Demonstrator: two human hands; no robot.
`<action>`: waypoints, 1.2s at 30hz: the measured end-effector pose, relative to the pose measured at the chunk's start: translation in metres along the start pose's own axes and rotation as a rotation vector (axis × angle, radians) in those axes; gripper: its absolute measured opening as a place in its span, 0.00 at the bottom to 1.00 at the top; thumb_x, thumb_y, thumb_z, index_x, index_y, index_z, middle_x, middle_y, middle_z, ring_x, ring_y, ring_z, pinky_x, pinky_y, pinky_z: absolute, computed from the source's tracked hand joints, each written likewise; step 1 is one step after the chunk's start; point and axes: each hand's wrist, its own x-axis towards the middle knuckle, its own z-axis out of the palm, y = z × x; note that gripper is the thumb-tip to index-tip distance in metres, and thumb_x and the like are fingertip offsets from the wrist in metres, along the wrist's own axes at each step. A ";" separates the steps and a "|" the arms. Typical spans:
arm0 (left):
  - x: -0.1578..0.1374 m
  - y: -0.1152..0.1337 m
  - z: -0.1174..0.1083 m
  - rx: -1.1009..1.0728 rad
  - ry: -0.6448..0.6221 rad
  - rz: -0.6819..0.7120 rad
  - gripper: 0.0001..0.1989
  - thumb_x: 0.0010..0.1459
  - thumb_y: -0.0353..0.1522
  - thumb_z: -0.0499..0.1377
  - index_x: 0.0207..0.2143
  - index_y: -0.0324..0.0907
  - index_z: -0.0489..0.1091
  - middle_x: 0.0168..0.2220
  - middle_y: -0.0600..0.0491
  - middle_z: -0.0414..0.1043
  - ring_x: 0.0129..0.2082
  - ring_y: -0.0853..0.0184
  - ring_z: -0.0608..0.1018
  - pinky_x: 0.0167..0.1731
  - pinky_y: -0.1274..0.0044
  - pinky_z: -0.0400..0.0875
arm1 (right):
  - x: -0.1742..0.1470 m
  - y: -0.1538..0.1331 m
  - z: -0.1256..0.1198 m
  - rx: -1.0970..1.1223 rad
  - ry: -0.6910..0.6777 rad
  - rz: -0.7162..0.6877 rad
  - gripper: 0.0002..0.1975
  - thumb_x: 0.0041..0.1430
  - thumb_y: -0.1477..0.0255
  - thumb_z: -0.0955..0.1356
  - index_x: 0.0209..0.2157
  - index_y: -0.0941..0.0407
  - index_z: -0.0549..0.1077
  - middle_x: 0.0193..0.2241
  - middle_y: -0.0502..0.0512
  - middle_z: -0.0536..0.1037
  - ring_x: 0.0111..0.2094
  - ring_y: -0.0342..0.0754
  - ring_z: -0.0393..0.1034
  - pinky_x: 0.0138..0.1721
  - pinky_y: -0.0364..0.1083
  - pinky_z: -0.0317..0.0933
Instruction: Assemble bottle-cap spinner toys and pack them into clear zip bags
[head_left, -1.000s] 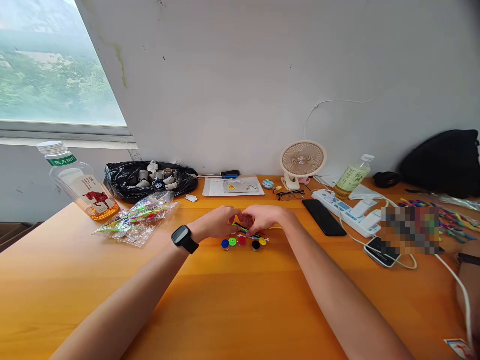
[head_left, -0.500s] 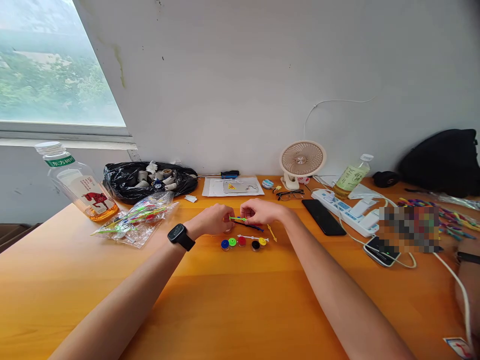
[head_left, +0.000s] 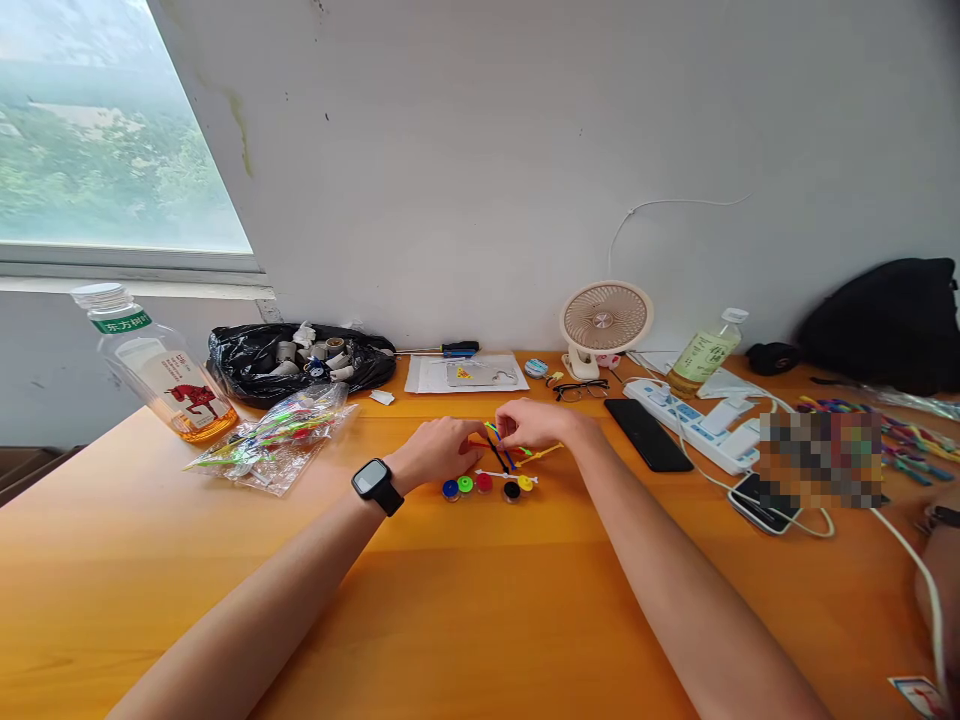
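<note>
Over the middle of the table, my left hand (head_left: 441,447) rests low with its fingers curled beside a loose cluster of thin plastic arrows. My right hand (head_left: 526,425) reaches in from the other side, its fingertips pinched together at the far end of the cluster. What either set of fingertips grips is too small to tell. A black arrow (head_left: 496,456) slants between the hands, with blue, green and red pieces around it. The yellow arrow (head_left: 541,455) lies under my right hand. Nearer me are a white arrow (head_left: 491,474) and several round knobs with coloured tops, including a red knob (head_left: 484,483).
To the left stand a tea bottle (head_left: 169,370), a clear bag of coloured parts (head_left: 281,440) and a black plastic bag (head_left: 232,365). Behind are a fan (head_left: 604,320) and glasses (head_left: 581,390). Rightward lie a phone (head_left: 647,434) and a power strip (head_left: 686,420). Another person's arm shows at the right edge.
The green arrow, earlier held up between both hands, is now low in the cluster. The arrows have shifted and spread; the yellow one has turned. My left hand has moved slightly lower.
</note>
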 end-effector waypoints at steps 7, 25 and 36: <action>0.000 0.002 -0.001 -0.016 0.001 -0.013 0.06 0.63 0.35 0.60 0.40 0.48 0.77 0.35 0.53 0.82 0.33 0.62 0.81 0.30 0.76 0.64 | 0.004 -0.006 0.005 0.057 -0.055 -0.034 0.06 0.58 0.74 0.71 0.38 0.57 0.79 0.33 0.54 0.84 0.32 0.45 0.76 0.29 0.40 0.59; 0.005 -0.011 -0.014 -0.098 0.080 0.166 0.07 0.61 0.33 0.61 0.38 0.44 0.80 0.36 0.51 0.78 0.33 0.66 0.77 0.33 0.77 0.67 | -0.008 -0.001 -0.013 0.053 0.052 -0.038 0.05 0.56 0.77 0.72 0.36 0.57 0.79 0.36 0.53 0.83 0.36 0.46 0.75 0.32 0.40 0.60; 0.003 -0.043 -0.026 0.016 0.044 -0.110 0.04 0.54 0.33 0.64 0.31 0.43 0.79 0.33 0.51 0.81 0.29 0.65 0.78 0.27 0.77 0.63 | -0.003 0.007 -0.001 0.007 0.034 0.098 0.02 0.53 0.75 0.74 0.31 0.57 0.78 0.32 0.53 0.83 0.32 0.46 0.74 0.29 0.41 0.57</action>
